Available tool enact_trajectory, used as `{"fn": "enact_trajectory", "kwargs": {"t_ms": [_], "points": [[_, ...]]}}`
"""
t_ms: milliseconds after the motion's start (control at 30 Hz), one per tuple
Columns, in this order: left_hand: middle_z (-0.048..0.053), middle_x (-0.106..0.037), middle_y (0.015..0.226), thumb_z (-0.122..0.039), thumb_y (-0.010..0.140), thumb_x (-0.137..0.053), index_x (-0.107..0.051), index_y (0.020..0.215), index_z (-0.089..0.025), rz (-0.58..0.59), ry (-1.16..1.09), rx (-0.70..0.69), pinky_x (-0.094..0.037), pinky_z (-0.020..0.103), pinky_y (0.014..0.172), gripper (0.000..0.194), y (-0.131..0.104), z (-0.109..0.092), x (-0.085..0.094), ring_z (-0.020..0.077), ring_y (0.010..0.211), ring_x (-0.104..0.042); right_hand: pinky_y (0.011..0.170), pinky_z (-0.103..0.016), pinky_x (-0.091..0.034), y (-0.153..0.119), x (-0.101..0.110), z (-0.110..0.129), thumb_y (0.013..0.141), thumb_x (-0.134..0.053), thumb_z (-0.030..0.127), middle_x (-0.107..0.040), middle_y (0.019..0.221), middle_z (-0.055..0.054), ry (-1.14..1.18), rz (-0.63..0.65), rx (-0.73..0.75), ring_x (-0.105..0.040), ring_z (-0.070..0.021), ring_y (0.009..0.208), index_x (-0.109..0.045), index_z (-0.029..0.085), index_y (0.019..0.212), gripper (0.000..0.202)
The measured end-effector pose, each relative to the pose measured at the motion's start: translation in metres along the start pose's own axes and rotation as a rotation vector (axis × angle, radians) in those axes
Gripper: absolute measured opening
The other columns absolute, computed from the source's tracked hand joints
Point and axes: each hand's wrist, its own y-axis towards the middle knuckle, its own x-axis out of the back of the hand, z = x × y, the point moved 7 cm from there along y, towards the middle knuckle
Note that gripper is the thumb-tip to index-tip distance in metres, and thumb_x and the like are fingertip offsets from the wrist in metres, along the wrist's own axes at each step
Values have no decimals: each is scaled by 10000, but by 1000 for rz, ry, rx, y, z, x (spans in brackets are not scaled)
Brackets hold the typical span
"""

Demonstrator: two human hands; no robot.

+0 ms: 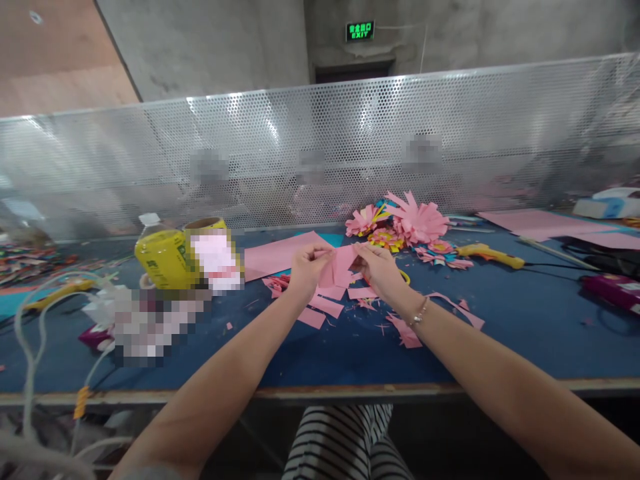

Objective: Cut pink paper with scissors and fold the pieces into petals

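Note:
Between my two hands is a small piece of pink paper (343,261), held just above the table. My left hand (309,268) pinches its left side with thumb and fingers. At the right edge, my right hand (379,265) grips the same piece, a bracelet on that wrist. Several cut pink paper rectangles (326,305) lie under and in front of the hands. A fringed pink scrap (405,331) rests below my right hand. Behind it sits a pile of pink paper flowers (417,221) with yellow and blue parts.
A yellow-labelled bottle (163,257) stands left, beside a roll (207,225) and a blurred phone-like object. Yellow glue guns (493,255) lie at right and far left, with cords. Larger pink sheets (283,255) lie behind. A perforated metal panel (280,147) bounds the blue table (360,367).

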Motion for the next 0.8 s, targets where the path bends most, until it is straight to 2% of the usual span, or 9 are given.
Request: {"fn": "enact_trajectory", "kwargs": {"t_ms": [67,167,333,433,567,800], "points": [[-5,-578,608,-203,560,-620,-576,628,-156,62,34,12,-411,229,605,94,-1,-1,-4,92,587,-524,539,-254,-423,0,1,4,630,-581,373,-475,500,33,-67,33,35,-460,-89,473,-492,171,527,244],[-15,-535,571,-204,586,-590,-534,603,-150,166,167,8,-389,213,550,80,-4,-7,-11,79,539,-487,487,-230,-384,1,1,9,674,-521,366,-461,459,34,-298,105,78,-441,-83,437,-463,164,490,279],[24,-592,765,-274,677,-525,-578,737,-159,228,401,-103,-401,225,616,140,-11,-24,-20,101,673,-522,428,-199,-302,-3,-12,11,701,-427,270,-424,400,39,-695,271,91,-391,-64,393,-409,159,441,284],[27,-598,743,-267,678,-531,-605,729,-165,298,449,-123,-404,227,610,137,-13,-27,-27,109,681,-528,427,-189,-274,-8,-20,13,687,-396,211,-396,403,44,-813,347,135,-362,-54,400,-369,160,432,261],[19,-583,667,-242,655,-554,-613,667,-165,294,448,-104,-399,224,574,97,-12,-27,-26,107,633,-520,426,-188,-254,-11,-23,11,714,-388,248,-358,419,46,-883,403,180,-335,-50,411,-348,159,443,289],[14,-578,644,-205,652,-538,-592,622,-150,225,424,-88,-390,226,587,82,-13,-26,-24,103,624,-516,415,-195,-227,-8,-21,5,745,-389,370,-308,429,51,-892,399,155,-292,-48,407,-338,161,460,357]]}}
